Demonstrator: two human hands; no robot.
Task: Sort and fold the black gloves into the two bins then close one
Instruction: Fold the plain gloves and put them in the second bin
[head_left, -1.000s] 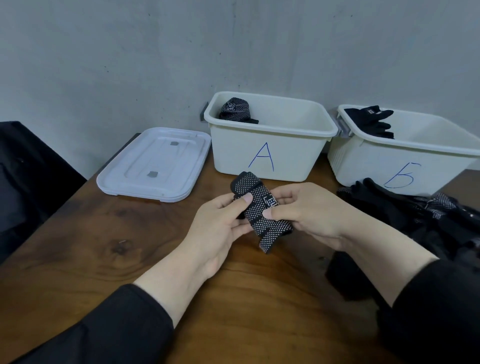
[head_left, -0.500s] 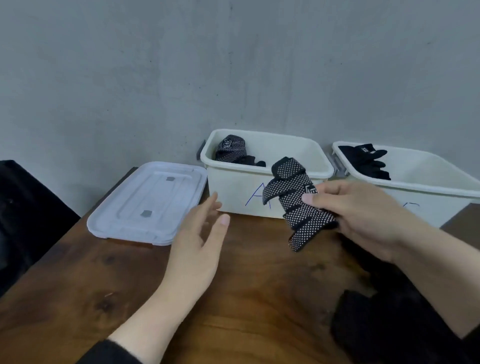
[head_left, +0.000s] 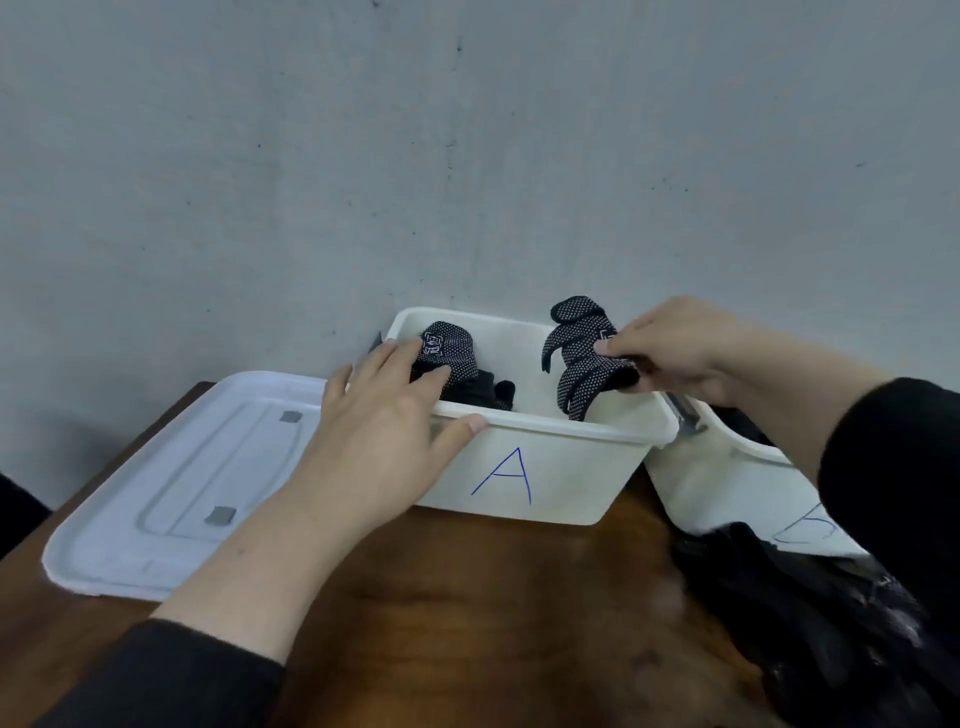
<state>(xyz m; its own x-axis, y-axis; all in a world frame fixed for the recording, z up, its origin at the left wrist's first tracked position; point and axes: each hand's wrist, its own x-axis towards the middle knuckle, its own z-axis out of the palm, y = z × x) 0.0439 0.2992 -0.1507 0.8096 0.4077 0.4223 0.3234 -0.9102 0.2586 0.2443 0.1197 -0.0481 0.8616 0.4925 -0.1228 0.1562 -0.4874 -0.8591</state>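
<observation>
Gloves first: the dotted black glove (head_left: 582, 358) hangs folded over the right side of the bin marked A (head_left: 545, 470), pinched between the thumb and fingers of the right hand (head_left: 675, 348), its lower end dipping just inside the rim. A second folded dotted glove (head_left: 447, 351) already lies in the bin's back left corner, on top of some plain black fabric. The left hand (head_left: 384, 415) rests on the bin's near left rim, thumb lying along the front edge, fingers (head_left: 387, 353) spread and reaching inside, where they touch the glove lying there.

My worry is the fold. Let go from this height and the glove may spring open as it drops, or catch on the right wall and hang half out. The bin could also skid toward the wall if the steadying hand lifts early.

Beside it stands the second bin (head_left: 727, 483), partly hidden by the right sleeve. A heap of unsorted black gloves (head_left: 810, 613) sits on the table (head_left: 493, 613), and the white lid (head_left: 176, 478) lies flat to the left.
</observation>
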